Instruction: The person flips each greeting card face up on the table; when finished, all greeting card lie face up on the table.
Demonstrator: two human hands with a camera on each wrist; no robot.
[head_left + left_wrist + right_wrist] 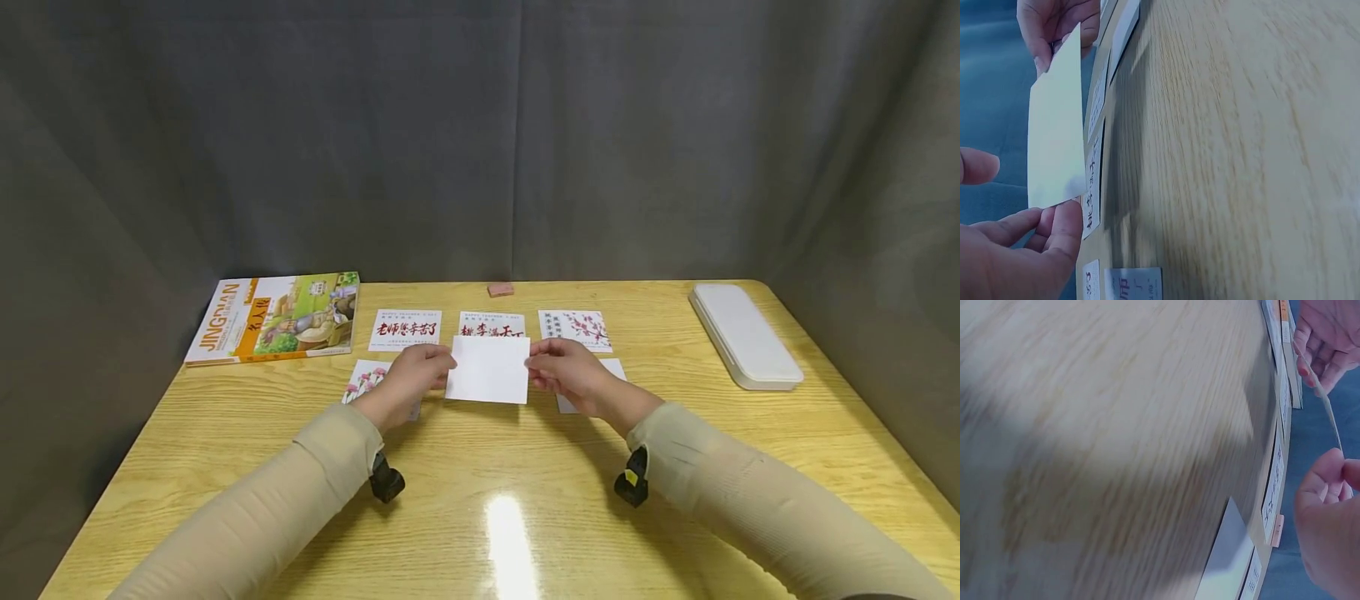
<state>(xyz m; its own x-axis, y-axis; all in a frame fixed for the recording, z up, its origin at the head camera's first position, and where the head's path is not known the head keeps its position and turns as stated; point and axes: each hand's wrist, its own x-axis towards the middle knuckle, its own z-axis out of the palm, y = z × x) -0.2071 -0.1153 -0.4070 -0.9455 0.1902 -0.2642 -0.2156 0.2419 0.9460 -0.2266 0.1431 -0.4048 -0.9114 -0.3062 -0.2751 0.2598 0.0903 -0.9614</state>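
Card [487, 370], blank-faced, seems light, thin, fairly stiff (though likely creasable); left grip [410, 375] and right grip [579, 375] pinch opposite side edges, seemingly the safest hold.

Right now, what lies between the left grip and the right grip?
A white card, held at opposite side edges by the left grip and the right grip; the head view shows this.

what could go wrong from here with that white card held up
The held white card might bow if the left hand and right hand, pinching opposite edges, press inward. Moved forward and down, it could land over the middle red-lettered card, which it partly hides in the head view. The left hand might also nudge the flower card, which it partly hides there too.
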